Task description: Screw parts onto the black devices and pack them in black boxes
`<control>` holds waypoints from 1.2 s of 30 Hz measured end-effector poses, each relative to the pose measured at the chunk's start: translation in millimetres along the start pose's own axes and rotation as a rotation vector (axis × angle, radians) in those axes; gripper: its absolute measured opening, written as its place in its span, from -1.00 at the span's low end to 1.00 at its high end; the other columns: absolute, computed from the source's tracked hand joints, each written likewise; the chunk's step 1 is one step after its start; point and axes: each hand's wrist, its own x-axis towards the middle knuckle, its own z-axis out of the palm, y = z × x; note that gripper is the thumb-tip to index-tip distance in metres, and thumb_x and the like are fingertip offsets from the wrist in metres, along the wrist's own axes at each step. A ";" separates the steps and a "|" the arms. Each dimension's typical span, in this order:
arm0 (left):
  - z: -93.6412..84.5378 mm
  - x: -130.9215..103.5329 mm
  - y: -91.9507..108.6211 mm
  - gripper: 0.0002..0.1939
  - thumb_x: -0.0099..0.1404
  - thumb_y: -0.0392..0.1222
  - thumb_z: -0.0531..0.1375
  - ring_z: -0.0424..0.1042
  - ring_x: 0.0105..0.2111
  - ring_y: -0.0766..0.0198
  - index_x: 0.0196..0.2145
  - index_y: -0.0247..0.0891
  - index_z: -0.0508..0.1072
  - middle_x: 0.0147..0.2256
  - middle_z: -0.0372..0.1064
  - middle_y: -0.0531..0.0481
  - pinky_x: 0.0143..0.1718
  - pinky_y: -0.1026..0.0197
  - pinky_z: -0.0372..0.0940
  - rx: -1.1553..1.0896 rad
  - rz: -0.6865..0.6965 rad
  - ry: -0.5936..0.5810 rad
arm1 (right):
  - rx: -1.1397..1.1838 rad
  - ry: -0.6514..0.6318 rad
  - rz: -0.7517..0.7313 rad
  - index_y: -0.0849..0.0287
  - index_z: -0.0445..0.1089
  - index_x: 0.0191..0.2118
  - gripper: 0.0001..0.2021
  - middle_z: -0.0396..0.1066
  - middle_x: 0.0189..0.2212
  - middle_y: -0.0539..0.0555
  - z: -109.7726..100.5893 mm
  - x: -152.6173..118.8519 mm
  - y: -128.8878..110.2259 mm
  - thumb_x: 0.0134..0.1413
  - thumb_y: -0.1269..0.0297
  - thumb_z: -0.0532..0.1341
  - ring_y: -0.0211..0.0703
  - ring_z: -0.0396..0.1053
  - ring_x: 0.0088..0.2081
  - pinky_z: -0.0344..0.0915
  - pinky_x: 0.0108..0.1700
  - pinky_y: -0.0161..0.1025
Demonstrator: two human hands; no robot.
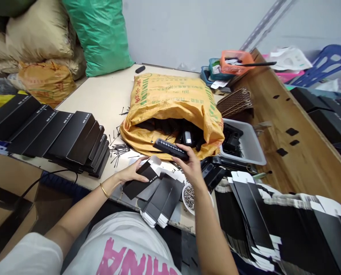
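My left hand (134,170) is closed around a small black cardboard box (142,179), whose white end flap stands up. Between the thumb and fingers of my right hand (190,162) is a black oblong plastic device (171,149) with a row of light dots along it. It is held at the mouth of a yellow woven sack (170,91), which lies on its side with more black items inside. Below my hands lie flattened black cartons (163,196) with white ends. A white tub of small metal parts (189,196) is partly hidden by my right forearm.
Black boxes (70,133) are stacked on the left, beside scattered thin black pieces (120,149). A grey bin (253,147) of black parts stands right of the sack. More flat cartons (291,229) fill the right front, below a wooden board (308,149). A green sack (101,34) stands behind.
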 end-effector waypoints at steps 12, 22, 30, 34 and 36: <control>1.3 15.6 -13.2 -0.19 0.16 -0.04 0.23 0.13 0.18 0.01 0.27 -0.14 -0.04 0.21 0.08 -0.19 0.18 -0.06 0.06 0.776 0.355 -0.077 | -0.429 -0.652 -0.003 0.04 0.25 0.06 -0.63 0.31 -0.08 0.15 -38.7 -9.7 -48.6 0.10 0.35 0.13 0.00 0.35 -0.08 0.30 -0.05 -0.06; 23.0 7.4 -13.2 -0.25 0.07 -0.14 0.24 0.33 -0.02 0.08 0.17 -0.20 0.01 0.00 0.26 -0.16 0.00 0.02 0.28 1.069 0.681 0.566 | -0.210 -0.295 -0.138 0.12 -0.02 0.22 -0.43 0.12 0.13 0.24 18.8 -8.6 -42.8 0.18 -0.02 0.02 0.03 0.10 0.16 0.12 0.15 0.03; 22.0 7.7 -18.9 -0.29 0.10 -0.28 0.21 0.16 0.13 0.06 0.18 -0.18 0.04 0.09 0.14 -0.19 0.17 -0.01 0.07 0.829 0.551 0.701 | -0.847 -0.506 0.581 0.33 0.42 -0.20 -0.77 0.45 -0.22 0.35 -2.2 6.2 34.9 0.14 0.37 0.06 0.06 0.40 -0.11 0.28 -0.11 -0.12; 31.5 14.2 -17.7 -0.25 0.12 -0.19 0.25 0.14 0.15 0.06 0.20 -0.15 0.01 0.11 0.13 -0.19 0.19 -0.01 0.05 0.781 0.540 0.681 | -0.881 -0.533 0.576 0.33 0.45 -0.28 -0.81 0.45 -0.22 0.37 7.4 8.6 55.0 0.04 0.48 0.10 0.05 0.41 -0.13 0.26 -0.15 -0.18; 35.9 17.7 -17.0 -0.25 0.13 -0.15 0.27 0.15 0.14 0.06 0.20 -0.13 0.01 0.10 0.14 -0.18 0.18 0.00 0.06 0.774 0.520 0.672 | -0.872 -0.541 0.559 0.31 0.45 -0.32 -0.83 0.47 -0.29 0.32 4.6 11.7 54.7 0.02 0.48 0.10 0.01 0.43 -0.18 0.25 -0.19 -0.20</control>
